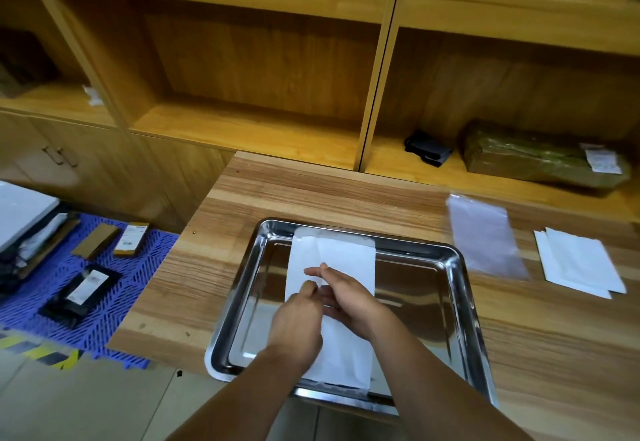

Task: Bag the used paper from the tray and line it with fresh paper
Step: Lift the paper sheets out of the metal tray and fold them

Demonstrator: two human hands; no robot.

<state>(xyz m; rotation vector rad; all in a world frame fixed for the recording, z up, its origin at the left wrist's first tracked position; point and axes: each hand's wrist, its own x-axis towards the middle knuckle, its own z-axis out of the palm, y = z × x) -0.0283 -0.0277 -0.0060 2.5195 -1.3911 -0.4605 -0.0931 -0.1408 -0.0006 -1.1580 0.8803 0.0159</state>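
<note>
A shiny steel tray (460,288) sits on the wooden table, its near edge overhanging the table front. A long white paper sheet (336,257) lies lengthwise down the tray's middle. My left hand (298,326) rests on the sheet with thumb and fingers pinched at the paper near its centre. My right hand (346,291) lies flat beside it, fingers spread on the sheet, pressing it down. A clear plastic bag (485,236) lies flat on the table to the tray's right. Further right lies a small stack of white fresh paper (581,264).
Wooden shelving (263,70) stands behind the table; its lower right shelf holds a taped brown parcel (540,160) and a dark object (427,148). On the floor at left, a blue mat (104,278) holds several small packages.
</note>
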